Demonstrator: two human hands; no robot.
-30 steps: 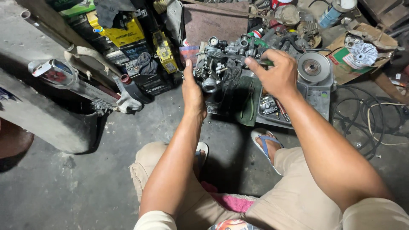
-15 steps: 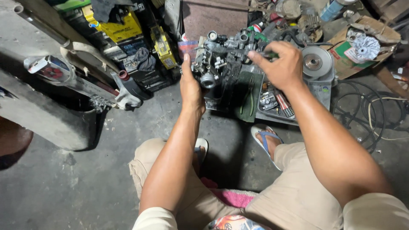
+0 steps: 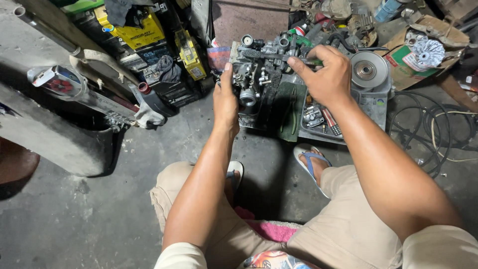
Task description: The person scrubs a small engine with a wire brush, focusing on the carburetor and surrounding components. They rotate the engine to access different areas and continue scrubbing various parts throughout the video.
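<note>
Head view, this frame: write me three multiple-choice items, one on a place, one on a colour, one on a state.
1. Where does the round metal disc lie?
A. right of the right hand
B. on the person's lap
C. left of the exhaust pipe

2. What colour are the straps of the sandal?
A. red
B. blue
C. yellow

3. How does the left hand stand to the engine part?
A. far away on the floor
B. pressed against its left side
C. under it, lifting it

Answers: 1 A, the disc sits just beyond the right hand. 2 B, the straps show blue. 3 B, palm and thumb lie on the part's side.
</note>
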